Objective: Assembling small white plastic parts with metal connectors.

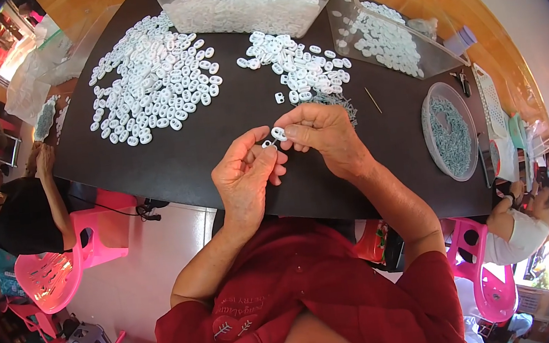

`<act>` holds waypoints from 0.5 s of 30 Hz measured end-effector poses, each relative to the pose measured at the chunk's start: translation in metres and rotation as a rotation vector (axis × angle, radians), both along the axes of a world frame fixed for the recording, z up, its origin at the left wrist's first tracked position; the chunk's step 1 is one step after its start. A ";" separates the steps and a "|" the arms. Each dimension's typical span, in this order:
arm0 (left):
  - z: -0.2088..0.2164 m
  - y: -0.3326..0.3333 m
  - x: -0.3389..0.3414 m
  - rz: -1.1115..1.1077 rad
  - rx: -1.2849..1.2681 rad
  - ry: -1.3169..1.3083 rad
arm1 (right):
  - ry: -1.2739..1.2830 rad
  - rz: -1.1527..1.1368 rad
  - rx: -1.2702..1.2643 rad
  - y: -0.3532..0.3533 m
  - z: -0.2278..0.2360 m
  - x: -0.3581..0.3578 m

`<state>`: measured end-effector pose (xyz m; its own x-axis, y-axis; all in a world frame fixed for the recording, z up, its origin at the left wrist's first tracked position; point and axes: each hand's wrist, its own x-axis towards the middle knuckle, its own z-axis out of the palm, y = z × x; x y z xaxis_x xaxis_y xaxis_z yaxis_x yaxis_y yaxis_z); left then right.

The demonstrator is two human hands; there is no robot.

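Note:
Over the near side of the dark table, my two hands meet. My right hand [326, 137] pinches a white oval plastic piece with two holes [278, 133] between thumb and fingers. Just below it, my left hand [245, 171] is closed on a smaller white plastic piece [267, 144]. A thin metal screw [274, 142] seems to run between the two pieces; fingers cover part of it. Beyond my right hand lie a small heap of white oval pieces [307, 69] and a pile of grey screws [333, 102], partly hidden by that hand.
A large heap of white oval pieces [156, 83] covers the far left of the table. Two clear bins [251, 22] [401, 38] with white pieces stand at the back. At right is a round bowl of screws [430, 137]. Other people sit at both sides near pink chairs [84, 254].

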<state>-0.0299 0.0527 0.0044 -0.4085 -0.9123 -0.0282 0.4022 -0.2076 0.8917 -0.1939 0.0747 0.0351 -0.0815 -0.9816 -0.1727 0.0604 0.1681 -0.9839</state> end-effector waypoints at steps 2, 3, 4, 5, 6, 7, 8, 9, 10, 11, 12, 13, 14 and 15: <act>0.000 0.001 -0.001 -0.001 -0.005 0.001 | -0.001 -0.003 -0.001 0.000 0.000 0.000; 0.001 0.002 -0.001 0.011 0.000 0.003 | -0.007 -0.001 -0.003 0.000 0.000 0.001; 0.002 0.003 -0.001 0.023 0.004 0.005 | -0.012 0.002 -0.004 0.001 0.001 0.001; 0.001 0.003 -0.001 0.023 0.006 0.005 | -0.012 0.001 -0.003 0.000 0.001 0.001; 0.001 0.002 -0.002 0.023 0.008 0.003 | -0.015 -0.005 -0.006 0.000 0.001 0.001; 0.000 0.002 -0.002 0.023 0.010 0.000 | -0.017 -0.011 -0.010 0.000 0.001 0.002; -0.001 0.002 -0.001 0.024 0.011 0.000 | -0.017 -0.010 -0.009 0.000 0.001 0.003; -0.002 0.001 0.000 0.014 0.008 0.004 | -0.002 -0.008 -0.016 0.000 0.001 0.003; -0.003 0.001 0.000 0.004 0.004 0.007 | 0.014 -0.005 -0.023 0.000 0.001 0.004; -0.003 0.002 0.000 0.004 0.004 0.008 | 0.014 -0.005 -0.022 0.000 0.000 0.005; -0.002 0.002 0.000 0.011 -0.003 -0.006 | 0.047 -0.005 -0.052 0.000 0.000 0.006; -0.002 0.003 0.000 0.018 -0.010 -0.020 | 0.079 -0.006 -0.082 0.000 0.000 0.007; -0.002 0.003 0.000 0.018 -0.010 -0.020 | 0.079 -0.006 -0.081 0.001 0.000 0.007; -0.002 0.004 -0.001 0.021 -0.015 -0.017 | 0.094 -0.007 -0.095 0.002 0.000 0.008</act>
